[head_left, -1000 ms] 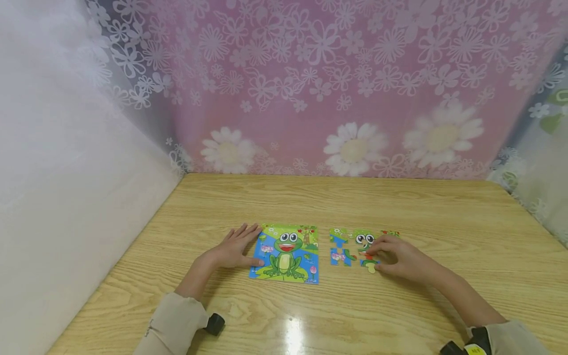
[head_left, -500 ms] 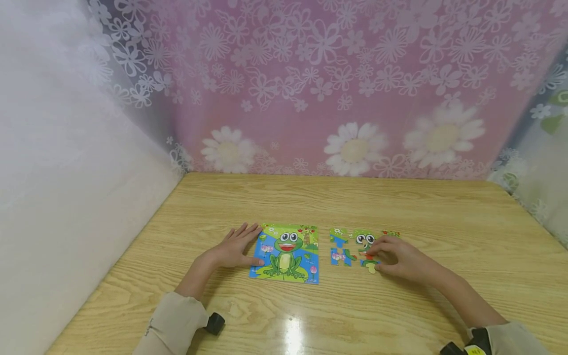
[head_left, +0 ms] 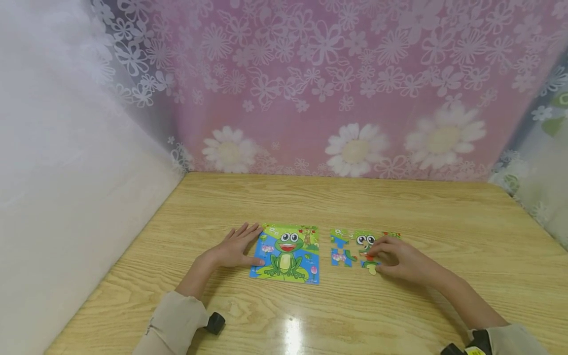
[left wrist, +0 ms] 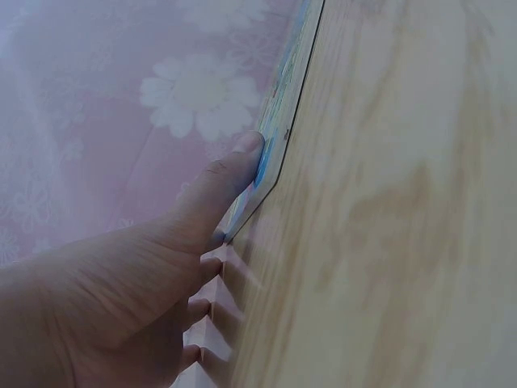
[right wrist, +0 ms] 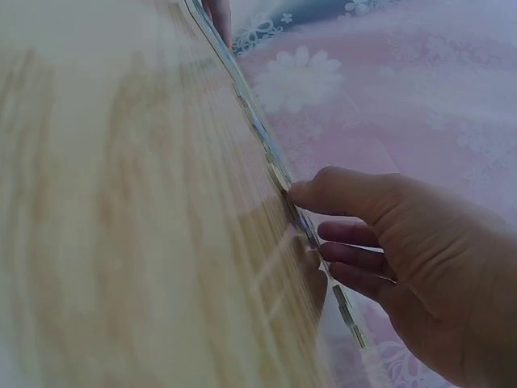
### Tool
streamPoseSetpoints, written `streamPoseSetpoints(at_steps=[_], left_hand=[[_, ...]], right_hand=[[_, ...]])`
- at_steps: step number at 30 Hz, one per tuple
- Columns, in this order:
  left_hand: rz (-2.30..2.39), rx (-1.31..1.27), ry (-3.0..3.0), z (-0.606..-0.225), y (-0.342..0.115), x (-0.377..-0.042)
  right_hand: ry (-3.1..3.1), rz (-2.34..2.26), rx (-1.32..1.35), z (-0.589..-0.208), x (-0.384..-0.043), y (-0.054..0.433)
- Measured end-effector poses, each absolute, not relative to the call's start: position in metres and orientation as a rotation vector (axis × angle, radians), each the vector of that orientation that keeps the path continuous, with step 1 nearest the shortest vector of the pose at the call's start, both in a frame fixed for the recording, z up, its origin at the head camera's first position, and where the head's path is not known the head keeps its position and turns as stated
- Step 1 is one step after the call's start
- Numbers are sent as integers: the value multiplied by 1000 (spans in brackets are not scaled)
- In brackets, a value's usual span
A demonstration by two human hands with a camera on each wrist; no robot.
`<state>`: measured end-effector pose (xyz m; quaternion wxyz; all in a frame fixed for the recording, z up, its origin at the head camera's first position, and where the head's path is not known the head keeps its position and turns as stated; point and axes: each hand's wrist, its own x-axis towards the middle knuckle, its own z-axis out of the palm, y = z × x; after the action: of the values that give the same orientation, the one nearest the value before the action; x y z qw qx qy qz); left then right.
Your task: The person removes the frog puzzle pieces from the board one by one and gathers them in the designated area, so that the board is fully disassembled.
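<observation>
Brightly printed, flat jigsaw pieces (head_left: 340,257) showing parts of a green frog lie loosely grouped, with gaps between some, on the pale wood-grained counter (head_left: 248,310). The person's right hand (head_left: 406,259) covers part of the group, thumb and fingers bent and touching pieces; whether they pinch one cannot be told. Just left of the group lies a thin, square, blue-and-green frog picture board (head_left: 285,254). The left hand (head_left: 230,250) rests at its left edge, fingers released and spread, thumb on the board. Beyond rises a pink, white-flowered backdrop (head_left: 284,118).
</observation>
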<state>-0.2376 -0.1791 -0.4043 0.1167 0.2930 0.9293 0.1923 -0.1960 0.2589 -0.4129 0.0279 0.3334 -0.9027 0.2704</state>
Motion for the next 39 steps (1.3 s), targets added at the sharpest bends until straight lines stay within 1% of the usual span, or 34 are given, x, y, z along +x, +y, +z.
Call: streamPoseSetpoints(at_steps=[7, 12, 20, 29, 34, 39], left_hand=[[547, 854, 2720, -405, -179, -238], [559, 846, 2714, -406, -180, -238], [566, 847, 2717, -405, -180, -238], [565, 848, 2715, -405, -180, -238], [572, 849, 2712, -405, -179, -239], [558, 857, 2723, -407, -180, -240]], right_hand=[[-2688, 821, 1066, -403, -200, 245], [-2662, 832, 1118, -393, -207, 218], [-2712, 801, 1231, -394, -222, 170], [-2891, 771, 1160, -399, -227, 133], [-2888, 704, 1160, -399, -226, 124], [-2911, 734, 1126, -396, -225, 120]])
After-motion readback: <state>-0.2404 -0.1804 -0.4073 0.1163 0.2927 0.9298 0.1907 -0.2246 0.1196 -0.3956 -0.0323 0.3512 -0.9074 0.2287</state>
